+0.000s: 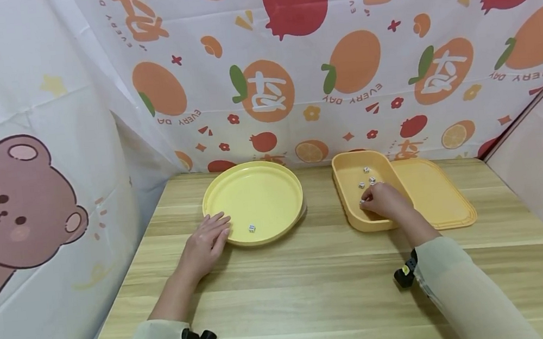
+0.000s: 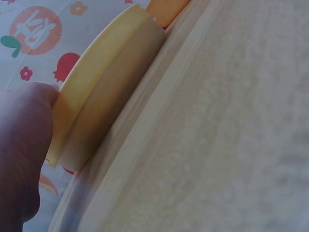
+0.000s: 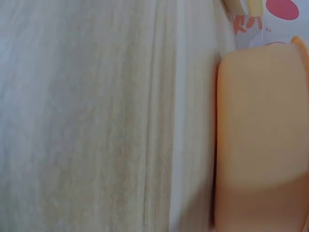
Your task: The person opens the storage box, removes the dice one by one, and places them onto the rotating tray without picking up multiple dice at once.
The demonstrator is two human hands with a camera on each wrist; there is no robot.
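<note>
My left hand (image 1: 206,245) rests on the near left rim of a round yellow tray (image 1: 254,193), its fingers fairly straight. One white die (image 1: 251,228) lies inside that tray near the front. In the left wrist view, part of the hand (image 2: 24,140) shows beside the tray's side wall (image 2: 96,87). My right hand (image 1: 386,200) reaches into an orange rectangular box (image 1: 370,226), thumb and fingers pinching a white die (image 1: 362,203) low in it. Several other dice (image 1: 366,170) lie farther back in the box. Only the box's outer wall (image 3: 263,130) fills the right wrist view's right side.
An orange lid (image 1: 438,191) lies flat on the wooden table (image 1: 284,304), right of the box. A fruit-printed curtain (image 1: 260,56) hangs behind the table's far edge. Another curtain with a bear print (image 1: 15,205) hangs at the left.
</note>
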